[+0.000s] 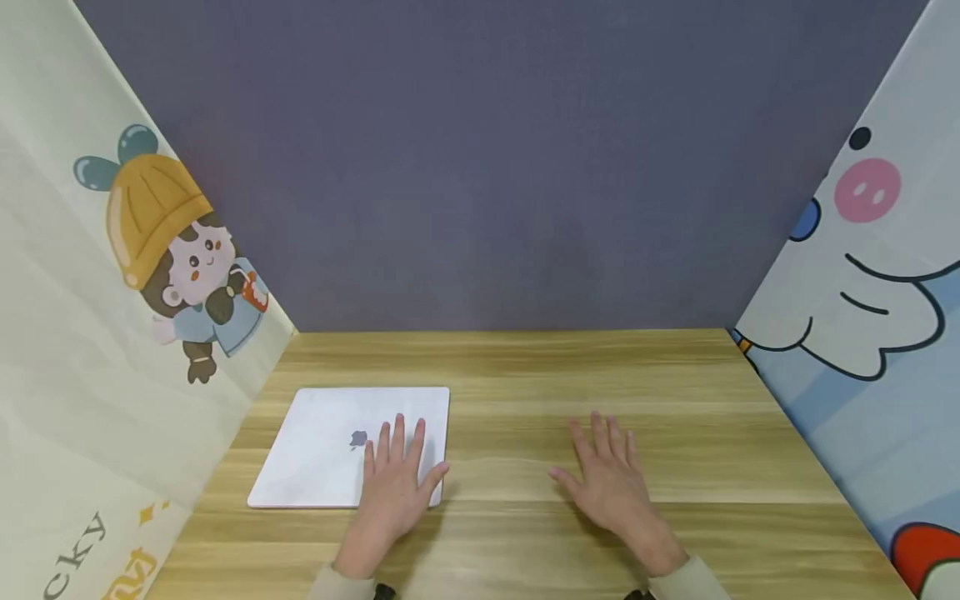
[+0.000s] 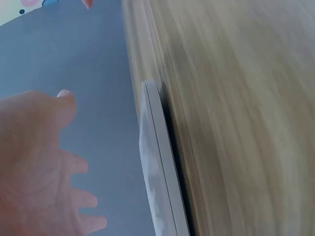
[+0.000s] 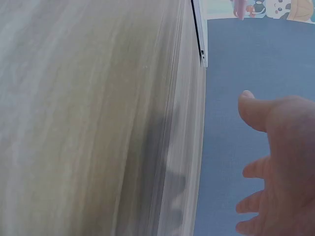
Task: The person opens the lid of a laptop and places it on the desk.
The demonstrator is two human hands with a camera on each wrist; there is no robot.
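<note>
A closed silver laptop (image 1: 322, 450) with a dark apple logo lies flat at the left of the wooden table. My left hand (image 1: 393, 492) is held palm down with fingers spread, overlapping the laptop's right front corner in the head view. In the left wrist view a gap shows between that hand (image 2: 39, 167) and the laptop's thin edge (image 2: 160, 162). To the right, my right hand (image 1: 611, 483) hovers over bare wood, fingers spread and holding nothing. Its shadow falls on the table in the right wrist view, beside the hand (image 3: 280, 167).
The wood-grain table (image 1: 510, 375) ends at a dark grey panel (image 1: 510, 167) behind. A cream cloth with a cartoon child (image 1: 198, 258) hangs at the left. At the right hangs a blue and white cartoon cloth (image 1: 862, 333).
</note>
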